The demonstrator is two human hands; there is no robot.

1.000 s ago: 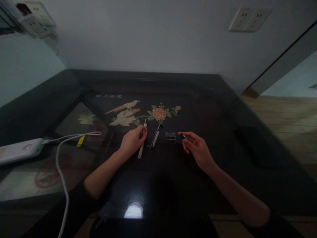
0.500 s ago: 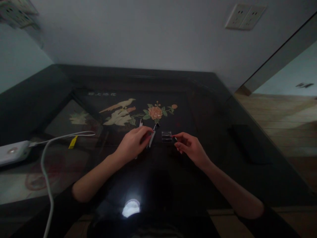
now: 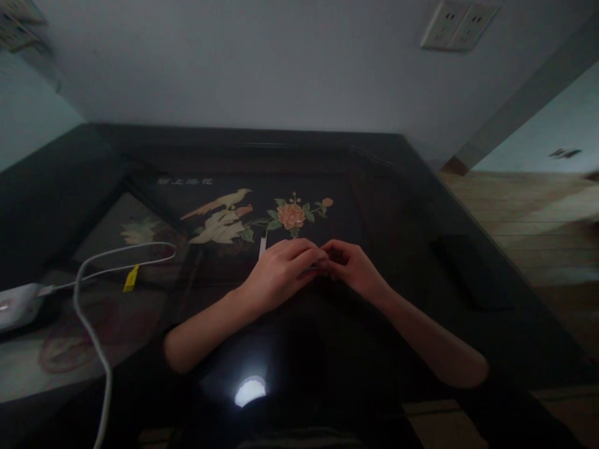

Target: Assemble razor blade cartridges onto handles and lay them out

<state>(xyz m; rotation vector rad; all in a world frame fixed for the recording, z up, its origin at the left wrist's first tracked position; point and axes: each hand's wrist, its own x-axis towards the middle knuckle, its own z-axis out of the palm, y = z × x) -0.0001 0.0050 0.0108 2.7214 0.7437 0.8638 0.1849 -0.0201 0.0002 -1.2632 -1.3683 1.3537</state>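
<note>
My left hand [image 3: 291, 269] and my right hand [image 3: 352, 268] meet over the dark tabletop, their fingertips touching or nearly so. The fingers of both are bent and pinched together. Between them only a thin pale glint shows; what they hold is hidden by the fingers. A slim white-silver strip [image 3: 262, 242] sticks out behind my left hand, most of it covered. The small clear box seen a moment ago does not show plainly now.
The dark glossy table [image 3: 402, 206] bears a bird-and-flower picture [image 3: 290, 215]. To the left are a white power bank [image 3: 19, 307], its white cable [image 3: 93, 337] and a yellow tag [image 3: 131, 279]. A flat black object [image 3: 472, 272] lies at the right, and a wall socket [image 3: 458, 26] is above.
My left hand has moved right, over where the small clear box lay, and now meets my right hand. The box and the silver bar by my left fingers are covered. The view has shifted slightly.
</note>
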